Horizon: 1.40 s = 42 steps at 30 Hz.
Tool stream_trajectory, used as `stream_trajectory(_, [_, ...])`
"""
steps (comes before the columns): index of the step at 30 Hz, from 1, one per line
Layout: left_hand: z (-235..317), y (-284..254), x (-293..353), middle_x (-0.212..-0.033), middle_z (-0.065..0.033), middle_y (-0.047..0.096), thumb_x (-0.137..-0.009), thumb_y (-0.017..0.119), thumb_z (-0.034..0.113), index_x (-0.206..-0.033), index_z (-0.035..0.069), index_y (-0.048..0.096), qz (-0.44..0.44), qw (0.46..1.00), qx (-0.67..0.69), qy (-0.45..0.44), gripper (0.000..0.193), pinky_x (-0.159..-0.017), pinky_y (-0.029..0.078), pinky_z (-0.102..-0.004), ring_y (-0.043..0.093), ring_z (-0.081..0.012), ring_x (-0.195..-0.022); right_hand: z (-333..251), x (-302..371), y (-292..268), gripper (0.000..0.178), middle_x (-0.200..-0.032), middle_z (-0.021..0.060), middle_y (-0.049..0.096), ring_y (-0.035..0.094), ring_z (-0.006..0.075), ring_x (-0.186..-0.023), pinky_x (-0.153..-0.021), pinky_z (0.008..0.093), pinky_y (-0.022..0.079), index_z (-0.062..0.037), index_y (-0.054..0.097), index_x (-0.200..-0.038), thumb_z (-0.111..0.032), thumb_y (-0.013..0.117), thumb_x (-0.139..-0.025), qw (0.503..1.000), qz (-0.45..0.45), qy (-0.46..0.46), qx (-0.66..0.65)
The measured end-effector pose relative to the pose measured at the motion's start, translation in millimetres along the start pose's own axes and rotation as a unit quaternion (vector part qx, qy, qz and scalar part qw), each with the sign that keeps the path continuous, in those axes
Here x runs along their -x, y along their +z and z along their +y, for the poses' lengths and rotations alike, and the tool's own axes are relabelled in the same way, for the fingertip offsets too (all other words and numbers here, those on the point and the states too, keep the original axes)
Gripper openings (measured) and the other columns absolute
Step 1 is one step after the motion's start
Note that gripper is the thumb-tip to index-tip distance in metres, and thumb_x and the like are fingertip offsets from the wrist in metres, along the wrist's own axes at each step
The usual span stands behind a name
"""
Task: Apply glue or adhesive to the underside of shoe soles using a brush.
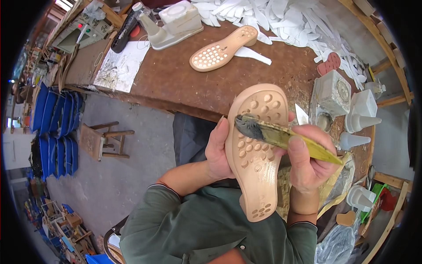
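My left hand (pixel 218 152) is closed round the left edge of a beige heeled shoe sole (pixel 258 174), held up before my chest with its toe end away from me. Round hollows cover its forefoot, and a few more sit at the heel. Its middle looks shiny and wet. In my right hand (pixel 311 165) is a flat brush (pixel 281 135) with a worn yellow handle. Its dark bristles touch the sole's hollowed forefoot near the left edge. A second beige sole (pixel 211 57) lies on the brown table (pixel 176 72), beside a white strip (pixel 253 55).
White cut-out pieces (pixel 285 22) are heaped at the far side. Whitish containers with spouts (pixel 362 123) and a crusted pot (pixel 334 92) stand at the right. At the left are a wooden stool (pixel 99 141), stacked blue trays (pixel 55 110) and a box with lights (pixel 79 33).
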State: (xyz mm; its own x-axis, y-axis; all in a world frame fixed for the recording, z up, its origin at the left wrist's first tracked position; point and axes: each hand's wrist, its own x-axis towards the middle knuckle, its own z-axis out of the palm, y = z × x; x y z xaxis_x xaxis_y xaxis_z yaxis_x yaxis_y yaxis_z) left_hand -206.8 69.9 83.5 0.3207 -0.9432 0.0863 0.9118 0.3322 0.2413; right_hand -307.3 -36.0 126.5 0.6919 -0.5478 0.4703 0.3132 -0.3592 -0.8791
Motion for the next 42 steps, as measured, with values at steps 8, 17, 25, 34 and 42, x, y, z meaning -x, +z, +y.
stream_trajectory(8, [7,-1,-1,-0.142,-0.0219,0.028,-0.077,0.025,0.077,-0.143,0.007,0.018,-0.02,0.998,-0.03,-0.044,0.096,-0.103,0.035,-0.046,0.041,-0.0341,-0.124,-7,17,0,0.02,-0.072,0.0116,0.066,0.063,0.0207,-0.062,-0.064,0.03,0.051,-0.0009,0.064,-0.089,-0.002,0.072,-0.071,0.997,-0.017,0.017,0.069])
stream_trajectory(17, [8,0,-8,-0.142,-0.0222,0.027,-0.076,0.034,0.077,-0.143,0.005,0.017,0.01,0.996,-0.066,-0.058,0.1,-0.1,0.039,-0.0442,0.044,-0.0338,-0.12,-16,23,-11,0.022,-0.069,0.0063,0.067,0.065,0.0215,-0.062,-0.059,0.031,0.05,-0.0048,0.065,-0.082,-0.01,0.078,-0.065,0.99,-0.047,0.045,0.125])
stream_trajectory(25, [10,-34,-23,-0.139,-0.0307,0.027,-0.085,0.028,0.067,-0.142,0.001,0.018,-0.002,0.995,-0.071,-0.069,0.088,-0.101,0.037,-0.0483,0.044,-0.0436,-0.119,-2,35,-79,0.019,-0.074,0.0121,0.061,0.057,0.0151,-0.051,-0.043,0.0223,0.046,0.004,0.061,-0.094,-0.008,0.066,-0.079,0.975,0.124,0.166,-0.081])
stream_trajectory(34, [-31,-113,52,-0.137,-0.0269,0.033,-0.085,0.021,0.069,-0.143,0.004,0.015,0.049,0.971,-0.033,-0.232,0.088,-0.101,0.036,-0.0489,0.044,-0.0424,-0.119,79,23,-179,0.017,-0.065,-0.0018,0.056,0.048,0.0046,-0.053,-0.047,0.0186,0.036,0.0002,0.065,-0.091,-0.015,0.065,-0.085,0.922,0.23,0.224,0.217])
stream_trajectory(42, [-38,-100,43,-0.128,-0.0228,0.044,-0.095,0.038,0.04,-0.14,0.005,0.022,0.065,0.959,-0.101,-0.255,0.06,-0.091,0.045,-0.0447,0.055,-0.0349,-0.107,115,14,-192,0.021,-0.06,0.0025,0.055,0.047,0.0082,-0.055,-0.053,0.0262,0.04,0.0005,0.063,-0.09,-0.02,0.063,-0.085,0.878,0.111,0.256,0.388])
